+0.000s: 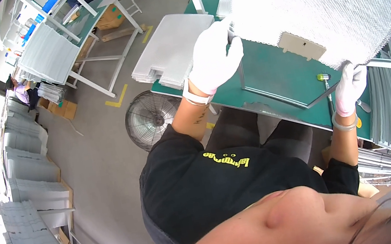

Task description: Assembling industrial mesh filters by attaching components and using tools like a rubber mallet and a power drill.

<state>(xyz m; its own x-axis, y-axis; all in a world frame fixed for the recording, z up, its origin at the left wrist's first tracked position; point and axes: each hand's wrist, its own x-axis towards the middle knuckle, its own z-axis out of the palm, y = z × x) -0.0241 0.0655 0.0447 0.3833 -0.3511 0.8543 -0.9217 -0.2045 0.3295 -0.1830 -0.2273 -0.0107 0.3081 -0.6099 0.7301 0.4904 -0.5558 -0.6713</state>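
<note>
1. Mesh panel (320, 0), white and large, is held up over the green workbench (276, 76), filling the far right.
2. Left hand (213, 58), gloved white, is closed on the panel's near-left corner.
3. Right hand (350, 87), also gloved, pinches the panel's near edge, further right.
4. Grey sheets (170, 50) are stacked left of the left hand; a floor fan (150, 119) stands nearer.

— We see a grey concrete floor (102, 154) with yellow tape marks (118, 98); a round fan (152, 119) stands at the centre.

— At eleven o'clock we find white-framed benches (83, 21); at nine, stacked panels (31, 166) in bright light.
</note>
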